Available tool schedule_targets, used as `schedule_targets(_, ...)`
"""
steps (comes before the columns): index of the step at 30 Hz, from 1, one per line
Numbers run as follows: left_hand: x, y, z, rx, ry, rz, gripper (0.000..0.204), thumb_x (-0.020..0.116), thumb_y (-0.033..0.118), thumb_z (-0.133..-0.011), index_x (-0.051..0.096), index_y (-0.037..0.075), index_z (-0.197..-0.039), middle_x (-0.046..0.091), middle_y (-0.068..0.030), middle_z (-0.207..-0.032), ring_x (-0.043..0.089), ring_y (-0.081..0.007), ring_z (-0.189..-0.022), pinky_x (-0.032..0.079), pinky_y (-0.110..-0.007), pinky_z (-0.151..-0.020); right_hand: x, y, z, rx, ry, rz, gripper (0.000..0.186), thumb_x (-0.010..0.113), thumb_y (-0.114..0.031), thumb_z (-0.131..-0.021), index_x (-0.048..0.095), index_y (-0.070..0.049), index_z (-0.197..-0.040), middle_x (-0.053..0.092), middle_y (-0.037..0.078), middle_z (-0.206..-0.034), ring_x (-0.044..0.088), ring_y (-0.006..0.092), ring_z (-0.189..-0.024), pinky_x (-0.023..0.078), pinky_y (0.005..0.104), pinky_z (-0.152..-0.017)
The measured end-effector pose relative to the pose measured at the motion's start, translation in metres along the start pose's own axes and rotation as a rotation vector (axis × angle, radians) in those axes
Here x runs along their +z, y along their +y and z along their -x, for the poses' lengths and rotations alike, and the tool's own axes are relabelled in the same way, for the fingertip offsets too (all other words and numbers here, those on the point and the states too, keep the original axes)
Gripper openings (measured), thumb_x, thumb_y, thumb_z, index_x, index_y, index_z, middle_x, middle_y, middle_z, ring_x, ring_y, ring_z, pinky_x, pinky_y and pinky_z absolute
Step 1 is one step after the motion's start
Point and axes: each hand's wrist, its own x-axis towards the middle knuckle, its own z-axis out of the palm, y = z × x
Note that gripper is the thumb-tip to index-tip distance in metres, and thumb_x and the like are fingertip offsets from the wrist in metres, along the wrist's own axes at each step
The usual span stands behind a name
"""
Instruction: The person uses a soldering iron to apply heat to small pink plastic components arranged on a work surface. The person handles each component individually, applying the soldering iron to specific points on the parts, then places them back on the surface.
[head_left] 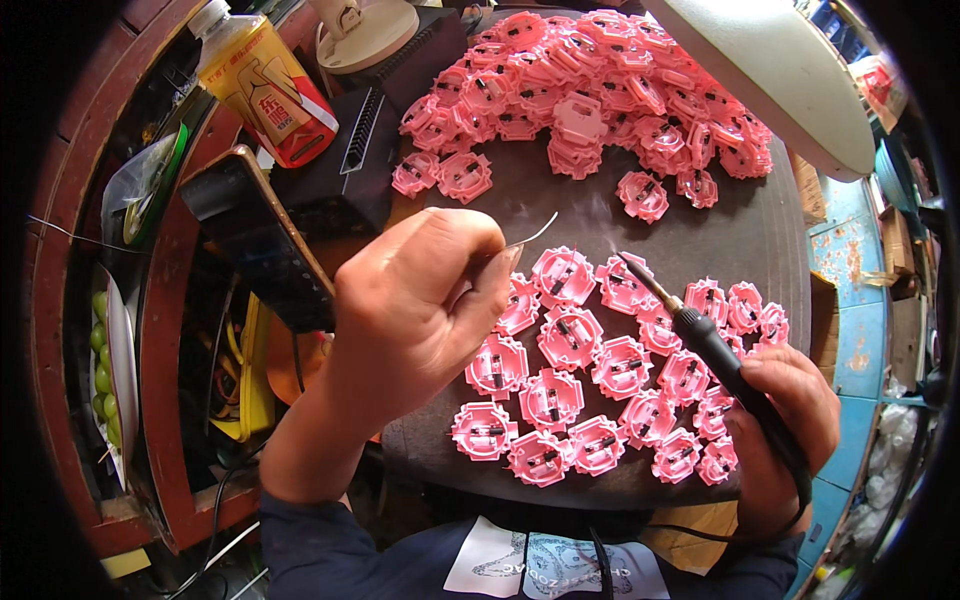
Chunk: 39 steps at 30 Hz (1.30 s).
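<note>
My left hand [425, 295] is closed in a pinch on a thin, silvery solder wire [541, 231], whose curved free end sticks out to the right. In my right hand [785, 410] is a soldering iron [708, 340] with a black handle, its dark tip pointing up and left. A faint wisp of smoke rises near the tip. Below both hands' tools lie several pink plastic housings [570, 337] with small black parts inside, spread in loose rows on the dark table [690, 225]. The iron's tip is just above one far housing, apart from the wire.
A big heap of pink housings [590, 90] fills the table's far side. A pale lamp shade [770, 80] overhangs the far right. At left stand a phone [255, 235], a drink bottle [268, 85] and a black box [335, 160]. The iron's cord [690, 533] crosses my lap.
</note>
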Motion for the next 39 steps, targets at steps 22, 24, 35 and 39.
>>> schedule_targets(22, 0.027, -0.033, 0.008, 0.204, -0.284, -0.158, 0.021, 0.083, -0.004, -0.078, 0.073, -0.001, -0.096, 0.068, -0.0142, -0.092, 0.07, -0.0329, -0.082, 0.057, -0.04, -0.073, 0.034, 0.026, -0.015, -0.063, -0.122, -0.135, 0.043, 0.087, -0.002, -0.077, 0.069, 0.006, -0.115, 0.071, 0.021, -0.091, 0.071, 0.0317, -0.073, 0.055, 0.0393, -0.062)
schedule_targets(24, 0.028, -0.033, 0.008, 0.203, -0.278, -0.15, 0.021, 0.083, -0.004, -0.078, 0.072, -0.001, -0.096, 0.068, -0.0142, -0.092, 0.07, -0.033, -0.082, 0.057, -0.04, -0.073, 0.035, 0.027, -0.015, -0.07, -0.118, -0.137, 0.043, 0.087, -0.003, -0.077, 0.069, 0.005, -0.115, 0.072, 0.02, -0.092, 0.071, 0.0315, -0.073, 0.055, 0.0391, -0.062)
schedule_targets(35, 0.032, -0.036, 0.007, 0.205, -0.283, -0.156, 0.02, 0.081, 0.003, -0.079, 0.07, 0.001, -0.096, 0.065, -0.0123, -0.09, 0.067, -0.0333, -0.082, 0.055, -0.043, -0.074, 0.036, 0.027, -0.015, -0.061, -0.109, -0.133, 0.042, 0.088, -0.003, -0.076, 0.07, 0.005, -0.113, 0.072, 0.02, -0.092, 0.07, 0.0308, -0.072, 0.054, 0.0385, -0.061)
schedule_targets(39, 0.033, -0.037, 0.007, 0.207, -0.276, -0.161, 0.02, 0.081, 0.002, -0.079, 0.07, 0.001, -0.096, 0.065, -0.0122, -0.09, 0.067, -0.0333, -0.081, 0.056, -0.043, -0.073, 0.036, 0.027, -0.015, -0.069, -0.094, -0.133, 0.041, 0.088, -0.002, -0.076, 0.07, 0.005, -0.112, 0.072, 0.02, -0.091, 0.07, 0.0307, -0.071, 0.054, 0.0384, -0.061)
